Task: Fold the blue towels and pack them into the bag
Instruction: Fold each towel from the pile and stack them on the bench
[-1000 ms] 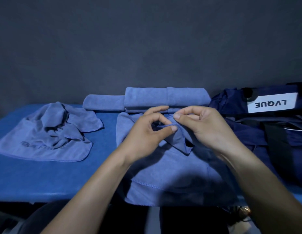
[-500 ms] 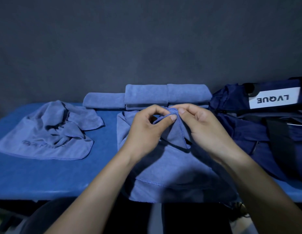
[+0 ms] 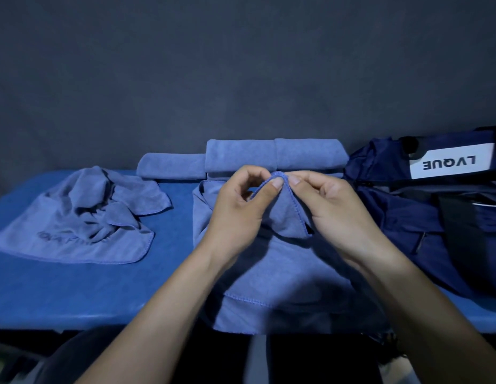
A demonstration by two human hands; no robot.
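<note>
A blue towel (image 3: 280,275) lies spread in front of me, its near edge hanging over the table's front. My left hand (image 3: 238,214) and my right hand (image 3: 335,214) both pinch one raised corner of it, thumbs close together at the top. Behind them, folded blue towels (image 3: 274,157) are stacked at the back, with another folded one (image 3: 172,165) to their left. A crumpled blue towel (image 3: 83,217) lies at the left. The navy bag (image 3: 424,206) with a white label sits at the right.
The blue table (image 3: 83,289) runs the full width, with bare surface between the crumpled towel and the spread one. A dark wall stands directly behind the table. My lap and the dark floor show below the front edge.
Both hands have lifted the pinched corner higher and farther from me, drawing the towel up into a peak. Nothing else on the table has moved.
</note>
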